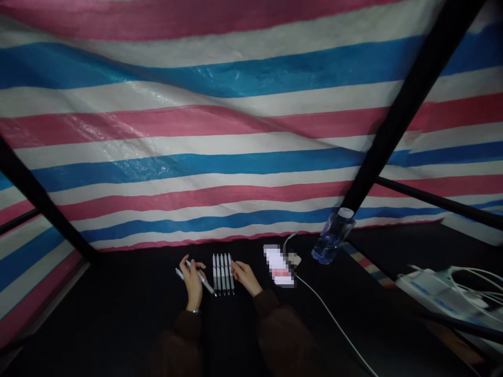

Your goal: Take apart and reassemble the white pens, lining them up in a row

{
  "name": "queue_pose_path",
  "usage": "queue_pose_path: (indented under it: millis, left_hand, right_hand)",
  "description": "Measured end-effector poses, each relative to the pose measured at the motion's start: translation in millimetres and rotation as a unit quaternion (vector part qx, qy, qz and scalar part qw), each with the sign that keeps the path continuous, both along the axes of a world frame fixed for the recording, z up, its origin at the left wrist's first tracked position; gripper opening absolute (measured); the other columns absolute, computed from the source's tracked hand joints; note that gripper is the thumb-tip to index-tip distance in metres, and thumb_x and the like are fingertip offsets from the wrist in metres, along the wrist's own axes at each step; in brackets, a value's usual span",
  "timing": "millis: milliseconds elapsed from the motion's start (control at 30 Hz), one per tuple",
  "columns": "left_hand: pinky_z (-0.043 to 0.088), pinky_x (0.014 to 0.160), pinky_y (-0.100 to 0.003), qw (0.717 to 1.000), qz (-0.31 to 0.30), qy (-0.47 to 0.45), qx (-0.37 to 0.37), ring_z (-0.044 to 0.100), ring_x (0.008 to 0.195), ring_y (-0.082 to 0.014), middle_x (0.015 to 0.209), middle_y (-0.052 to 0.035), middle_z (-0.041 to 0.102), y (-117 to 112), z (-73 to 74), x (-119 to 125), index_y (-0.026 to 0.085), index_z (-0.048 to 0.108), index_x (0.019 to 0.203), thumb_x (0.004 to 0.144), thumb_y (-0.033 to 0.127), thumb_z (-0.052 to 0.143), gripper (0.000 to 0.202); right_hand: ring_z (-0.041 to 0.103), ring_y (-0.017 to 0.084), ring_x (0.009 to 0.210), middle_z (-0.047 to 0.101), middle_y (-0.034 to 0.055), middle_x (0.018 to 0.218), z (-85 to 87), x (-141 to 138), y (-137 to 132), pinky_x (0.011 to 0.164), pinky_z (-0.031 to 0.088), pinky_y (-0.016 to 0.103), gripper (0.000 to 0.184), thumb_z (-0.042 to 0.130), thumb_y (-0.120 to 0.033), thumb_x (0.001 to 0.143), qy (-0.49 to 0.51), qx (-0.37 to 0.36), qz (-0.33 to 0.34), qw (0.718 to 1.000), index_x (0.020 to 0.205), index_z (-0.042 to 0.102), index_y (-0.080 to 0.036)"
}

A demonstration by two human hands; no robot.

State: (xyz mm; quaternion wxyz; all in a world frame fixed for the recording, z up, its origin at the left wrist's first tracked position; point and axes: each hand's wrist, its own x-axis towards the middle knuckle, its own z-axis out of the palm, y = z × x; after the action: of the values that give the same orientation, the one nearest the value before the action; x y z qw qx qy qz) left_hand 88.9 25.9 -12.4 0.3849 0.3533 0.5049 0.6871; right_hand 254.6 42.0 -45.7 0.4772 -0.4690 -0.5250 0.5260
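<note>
Several white pens (pixel 221 275) lie side by side in a neat upright row on the black table. Just left of them, my left hand (pixel 192 283) is closed on a white pen (pixel 206 284), which slants down to the right toward the row's lower end. The tip of another white pen (pixel 179 273) pokes out on the far side of that hand; the fingers hide the rest. My right hand (pixel 244 276) has its thumb and fingers pinched at the upper part of the rightmost pen in the row.
A lit phone (pixel 279 266), blurred out, lies right of my hands beside a pale plug (pixel 293 259). A white cable (pixel 334 319) runs toward the front edge. Behind stands a clear bottle (pixel 332 238) near a black post (pixel 377 152). Striped sheeting (pixel 204 162) closes off the back.
</note>
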Motion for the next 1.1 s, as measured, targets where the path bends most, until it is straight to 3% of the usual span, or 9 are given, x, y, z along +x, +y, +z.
queue_pose_path:
  millis: [100,200,367,500,633,733,933,1100]
  left_hand:
    - [0.027,0.037,-0.016,0.999,0.016,0.035,-0.009,0.038,0.035,-0.0066,0.047,0.0108,0.040,5.2,-3.8,-2.2,0.020,0.040,0.108,0.076,0.042,0.050,0.040]
    - [0.027,0.040,-0.017,0.990,0.007,0.134,-0.037,0.038,0.037,-0.0077,0.045,0.0104,0.035,11.2,-6.0,-5.1,0.017,0.049,0.099,0.076,0.036,0.050,0.030]
    - [0.037,0.054,-0.024,0.935,-0.028,0.341,-0.092,0.057,0.056,-0.0167,0.059,-0.0014,0.057,22.9,1.3,-6.4,0.014,0.053,0.110,0.078,0.024,0.048,0.034]
    - [0.041,0.065,-0.028,0.893,-0.047,0.421,-0.149,0.063,0.078,-0.0239,0.078,-0.0140,0.066,30.0,1.5,-5.0,0.009,0.048,0.120,0.075,0.021,0.053,0.047]
    - [0.041,0.070,-0.028,0.884,-0.054,0.440,-0.145,0.062,0.084,-0.0237,0.089,-0.0166,0.065,31.3,-6.4,-5.5,0.008,0.051,0.117,0.075,0.022,0.054,0.044]
    - [0.041,0.069,-0.028,0.899,-0.050,0.420,-0.114,0.061,0.076,-0.0214,0.076,-0.0105,0.064,30.9,-8.3,-6.7,0.009,0.057,0.109,0.073,0.019,0.054,0.037]
    - [0.038,0.063,-0.026,0.918,-0.063,0.383,-0.085,0.054,0.059,-0.0148,0.056,-0.0006,0.053,32.5,-3.2,-8.0,0.016,0.066,0.072,0.065,0.010,0.059,0.011]
    - [0.036,0.059,-0.024,0.922,-0.069,0.372,-0.085,0.051,0.054,-0.0124,0.053,0.0007,0.053,35.8,-5.2,-8.0,0.016,0.067,0.071,0.064,0.010,0.061,0.011]
  right_hand:
    - [0.031,0.008,0.041,0.038,-0.0051,0.043,3.1,-0.3,-0.6,0.042,0.021,0.022,0.053,0.047,-0.069,0.069,0.005,-0.003,0.001,1.000,0.057,0.049,-0.017]
    - [0.029,0.007,0.040,0.037,-0.0052,0.042,4.1,-0.3,-0.5,0.041,0.019,0.022,0.053,0.048,-0.070,0.068,0.006,-0.006,0.001,1.000,0.058,0.049,-0.018]
    - [0.029,0.007,0.040,0.037,-0.0058,0.042,1.6,0.1,0.3,0.041,0.019,0.022,0.050,0.049,-0.067,0.070,0.011,-0.003,0.001,1.000,0.060,0.049,-0.018]
    - [0.029,0.007,0.040,0.036,-0.0064,0.042,-0.9,0.4,1.7,0.041,0.019,0.021,0.049,0.049,-0.066,0.070,0.009,-0.002,0.002,1.000,0.061,0.049,-0.018]
    - [0.028,0.007,0.039,0.036,-0.0070,0.042,-2.0,0.2,2.8,0.040,0.018,0.021,0.048,0.050,-0.065,0.070,0.007,-0.002,0.005,1.000,0.063,0.049,-0.018]
    - [0.029,0.007,0.040,0.035,-0.0072,0.043,-1.9,-0.2,2.7,0.040,0.019,0.021,0.046,0.051,-0.063,0.070,0.008,0.004,0.001,1.000,0.063,0.049,-0.018]
    - [0.033,0.008,0.042,0.038,-0.0064,0.045,-1.2,-0.1,1.5,0.042,0.022,0.021,0.044,0.053,-0.061,0.070,0.002,0.015,-0.005,1.000,0.061,0.049,-0.018]
    - [0.034,0.009,0.043,0.038,-0.0061,0.045,-2.7,0.4,2.3,0.043,0.024,0.022,0.042,0.053,-0.059,0.071,-0.001,0.026,-0.005,1.000,0.061,0.050,-0.018]
